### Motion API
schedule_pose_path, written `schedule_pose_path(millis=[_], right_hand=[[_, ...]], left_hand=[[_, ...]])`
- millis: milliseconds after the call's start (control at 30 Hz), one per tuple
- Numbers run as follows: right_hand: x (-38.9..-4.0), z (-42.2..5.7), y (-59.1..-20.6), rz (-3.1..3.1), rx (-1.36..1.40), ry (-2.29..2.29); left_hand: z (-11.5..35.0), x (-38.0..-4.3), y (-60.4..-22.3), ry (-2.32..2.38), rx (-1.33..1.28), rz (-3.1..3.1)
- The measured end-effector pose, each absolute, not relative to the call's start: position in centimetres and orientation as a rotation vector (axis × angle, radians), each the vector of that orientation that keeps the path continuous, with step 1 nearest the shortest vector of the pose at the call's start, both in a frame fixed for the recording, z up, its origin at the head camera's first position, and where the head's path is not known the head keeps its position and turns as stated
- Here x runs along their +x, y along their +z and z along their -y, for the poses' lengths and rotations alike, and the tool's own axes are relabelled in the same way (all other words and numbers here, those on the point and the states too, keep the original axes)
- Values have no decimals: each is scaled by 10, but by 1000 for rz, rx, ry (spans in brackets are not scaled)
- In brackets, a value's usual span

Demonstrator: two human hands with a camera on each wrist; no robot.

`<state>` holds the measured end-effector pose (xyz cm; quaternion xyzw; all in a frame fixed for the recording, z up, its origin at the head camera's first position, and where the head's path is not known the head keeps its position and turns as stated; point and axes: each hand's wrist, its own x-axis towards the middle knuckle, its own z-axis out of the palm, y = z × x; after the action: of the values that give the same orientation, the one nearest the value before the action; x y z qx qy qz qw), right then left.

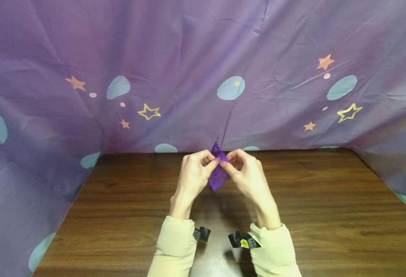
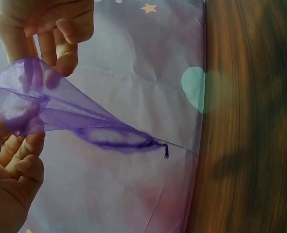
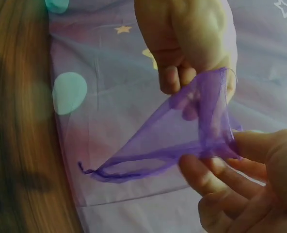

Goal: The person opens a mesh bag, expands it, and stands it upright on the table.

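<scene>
Above the brown wood-grain table [image 1: 120, 200], toward 12 o'clock, you're pinching a tapered, sheer purple mesh pouch [image 1: 218, 180], left hand [image 1: 195, 173] at its 9, right hand [image 1: 253, 175] at its 3. I'm guessing it's feeling light, floppy, snag-prone, so aim for the hemmed edge [image 3: 225, 92].

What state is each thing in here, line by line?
Sheer purple mesh fabric: held up, partly spread, narrowing to one end
Left hand: pinching the mesh fabric
Right hand: pinching the mesh fabric
Purple patterned cloth backdrop: hanging, creased
Cream cloth sleeves: worn, wrinkled
</scene>
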<state>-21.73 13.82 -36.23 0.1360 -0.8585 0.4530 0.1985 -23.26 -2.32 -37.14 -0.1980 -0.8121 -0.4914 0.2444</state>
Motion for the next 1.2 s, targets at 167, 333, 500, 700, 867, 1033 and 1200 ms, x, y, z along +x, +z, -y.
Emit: schedule_pose_path(millis=[167, 333, 500, 700, 867, 1033, 1200], right_hand=[[-217, -142, -361, 2378, 373, 1193], [-217, -142, -362, 2341, 295, 1251], [-218, -140, -364, 2326, 283, 1297], [-216, -136, -363, 2399, 243, 1336], [-212, -138, -360, 2570, 267, 1410], [-211, -138, -359, 2649, 351, 1469], [-211, -137, -358, 2614, 347, 1504]], left_hand=[[20, -234, -371, -1383, -507, 2219], [21, -234, -369, -1359, -513, 2256], [23, -233, -371, -1237, -591, 2393], [23, -233, -372, -1166, -580, 2337], [24, -233, -372, -1198, -546, 2261], [24, -234, -372, -1214, -522, 2208], [24, -233, -372, -1302, -480, 2279]])
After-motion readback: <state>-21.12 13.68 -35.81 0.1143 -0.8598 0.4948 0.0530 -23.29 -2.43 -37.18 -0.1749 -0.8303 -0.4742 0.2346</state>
